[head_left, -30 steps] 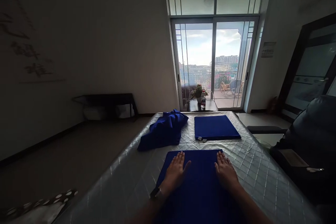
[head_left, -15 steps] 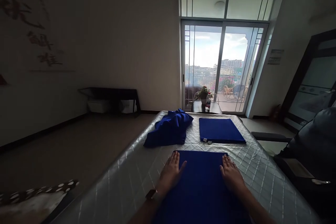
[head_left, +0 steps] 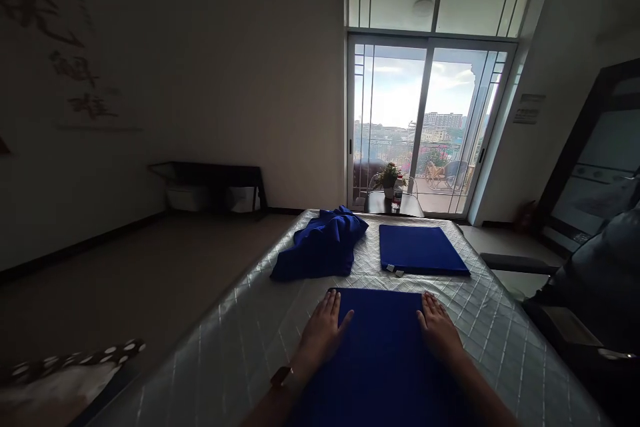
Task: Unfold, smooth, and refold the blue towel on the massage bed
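Note:
A dark blue cloth, smooth and flat with straight edges, lies on a silvery quilted surface in front of me. On its left edge near the far corner rests my left hand, fingers stretched forward and thumb apart. My right hand lies the same way along the right edge, also open. Beyond them, a neatly folded blue cloth with small white tags sits at the right. To its left is a crumpled blue cloth. The near end of the flat cloth runs out of view.
Behind the quilted surface stands a small dark table with a potted plant and a bottle, before glass sliding doors. A low black bench is by the left wall. Dark furniture borders the right side.
The view has shifted slightly. Both hands stay flat on the cloth's edges, with no clear movement over it. The other cloths lie as before.

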Demonstrator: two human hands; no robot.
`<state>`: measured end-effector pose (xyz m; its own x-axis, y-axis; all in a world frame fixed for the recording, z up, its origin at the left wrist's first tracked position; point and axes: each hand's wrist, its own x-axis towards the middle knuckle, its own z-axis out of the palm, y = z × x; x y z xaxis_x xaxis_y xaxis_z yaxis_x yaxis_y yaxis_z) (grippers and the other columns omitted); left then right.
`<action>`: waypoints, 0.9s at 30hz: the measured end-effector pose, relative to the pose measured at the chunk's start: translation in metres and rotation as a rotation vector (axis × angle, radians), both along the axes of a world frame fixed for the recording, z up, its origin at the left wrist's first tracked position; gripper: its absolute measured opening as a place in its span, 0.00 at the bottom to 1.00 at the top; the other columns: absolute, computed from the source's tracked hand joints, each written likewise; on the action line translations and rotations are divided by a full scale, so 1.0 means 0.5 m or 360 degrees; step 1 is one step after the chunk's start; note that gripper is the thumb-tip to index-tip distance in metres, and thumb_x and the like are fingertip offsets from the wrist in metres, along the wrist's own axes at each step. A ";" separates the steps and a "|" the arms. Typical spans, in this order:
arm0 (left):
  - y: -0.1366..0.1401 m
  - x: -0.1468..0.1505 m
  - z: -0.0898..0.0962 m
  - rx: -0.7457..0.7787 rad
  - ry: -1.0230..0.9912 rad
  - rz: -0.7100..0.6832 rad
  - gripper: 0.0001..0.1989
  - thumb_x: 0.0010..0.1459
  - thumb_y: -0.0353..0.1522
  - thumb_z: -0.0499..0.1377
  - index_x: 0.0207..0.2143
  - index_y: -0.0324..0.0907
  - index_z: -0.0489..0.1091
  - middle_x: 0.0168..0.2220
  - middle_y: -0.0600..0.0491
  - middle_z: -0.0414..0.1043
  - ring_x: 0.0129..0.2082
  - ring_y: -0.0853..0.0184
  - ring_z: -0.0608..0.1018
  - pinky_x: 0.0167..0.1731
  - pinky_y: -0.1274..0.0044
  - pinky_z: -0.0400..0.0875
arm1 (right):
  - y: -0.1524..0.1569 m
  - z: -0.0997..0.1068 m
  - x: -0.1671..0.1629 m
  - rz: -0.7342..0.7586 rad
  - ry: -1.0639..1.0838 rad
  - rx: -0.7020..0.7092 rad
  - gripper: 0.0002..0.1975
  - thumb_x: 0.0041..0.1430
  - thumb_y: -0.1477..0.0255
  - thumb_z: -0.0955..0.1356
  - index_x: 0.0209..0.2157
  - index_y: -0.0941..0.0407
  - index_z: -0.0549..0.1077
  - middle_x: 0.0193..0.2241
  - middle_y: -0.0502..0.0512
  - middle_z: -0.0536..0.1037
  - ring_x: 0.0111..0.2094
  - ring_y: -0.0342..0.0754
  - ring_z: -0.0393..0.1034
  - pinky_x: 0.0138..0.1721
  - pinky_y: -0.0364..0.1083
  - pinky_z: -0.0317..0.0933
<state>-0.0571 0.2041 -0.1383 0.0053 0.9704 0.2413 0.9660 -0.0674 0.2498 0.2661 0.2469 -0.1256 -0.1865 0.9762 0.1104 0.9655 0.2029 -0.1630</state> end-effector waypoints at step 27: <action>0.072 0.374 0.027 0.0012 -0.0095 -0.0644 0.35 0.73 0.47 0.33 0.71 0.38 0.54 0.71 0.41 0.57 0.72 0.55 0.56 0.70 0.58 0.54 | -0.004 0.002 0.010 0.0050 -0.0020 -0.0046 0.33 0.68 0.69 0.52 0.71 0.66 0.49 0.73 0.61 0.48 0.74 0.52 0.39 0.72 0.53 0.39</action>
